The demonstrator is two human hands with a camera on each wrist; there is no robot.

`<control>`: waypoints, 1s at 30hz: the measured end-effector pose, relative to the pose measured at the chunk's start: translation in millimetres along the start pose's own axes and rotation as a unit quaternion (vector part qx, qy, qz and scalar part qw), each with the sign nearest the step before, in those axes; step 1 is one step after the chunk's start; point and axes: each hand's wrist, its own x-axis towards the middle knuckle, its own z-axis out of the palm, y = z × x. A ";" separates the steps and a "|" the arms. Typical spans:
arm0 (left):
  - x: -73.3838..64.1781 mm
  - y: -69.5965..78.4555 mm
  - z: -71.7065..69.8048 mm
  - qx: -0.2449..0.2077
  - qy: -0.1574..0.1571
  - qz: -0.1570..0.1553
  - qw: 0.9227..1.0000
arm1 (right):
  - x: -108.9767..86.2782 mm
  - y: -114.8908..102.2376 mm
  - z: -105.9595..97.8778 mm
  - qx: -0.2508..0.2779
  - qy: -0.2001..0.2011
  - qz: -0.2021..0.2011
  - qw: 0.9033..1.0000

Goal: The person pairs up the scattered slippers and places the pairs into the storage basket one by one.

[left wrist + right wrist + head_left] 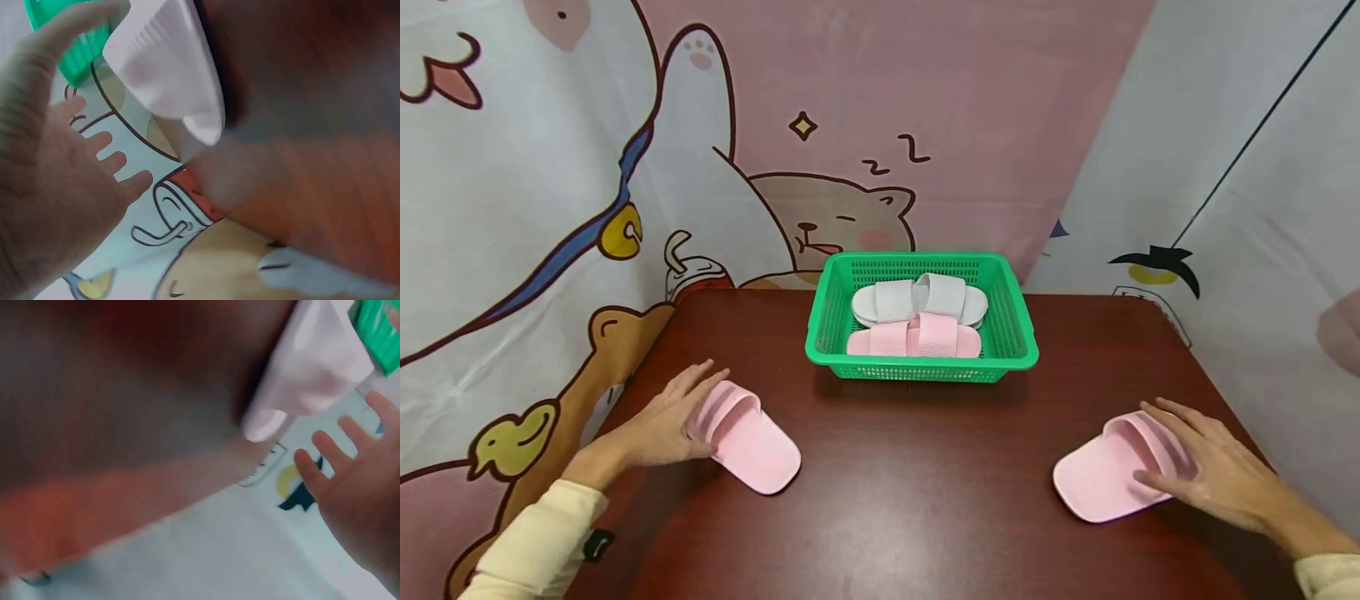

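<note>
A pink slipper (763,454) lies on the left part of the table, its toe strap toward the far left. Over the strap end hovers my left hand (662,421), fingers spread and holding nothing; the left wrist view shows a gap between palm and slipper. On the right lies another pink slipper (1097,483), strap end toward my right hand (1221,471). That hand's fingers are extended above and beside the strap, with the thumb overlapping the slipper in the head view. In the right wrist view the right fingers (334,456) are apart from the slipper.
A green plastic basket (1011,364) stands at the table's far middle. Inside it lie a white pair of slippers (895,300) and a pink pair of slippers (887,340). Behind the dark wooden table (887,500) hangs a cartoon-printed cloth (985,108).
</note>
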 end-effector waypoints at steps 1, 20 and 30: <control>0.3 -0.4 -2.2 0.009 -0.012 0.025 1.000 | 0.6 0.1 -1.6 -0.008 0.000 -0.020 1.000; 15.5 -7.5 10.2 0.148 -0.035 0.135 0.979 | 20.8 -2.7 -0.7 -0.064 -0.056 -0.109 0.990; 15.9 18.2 13.1 0.096 0.010 0.123 0.988 | 16.7 -23.5 11.8 -0.074 -0.041 -0.045 0.995</control>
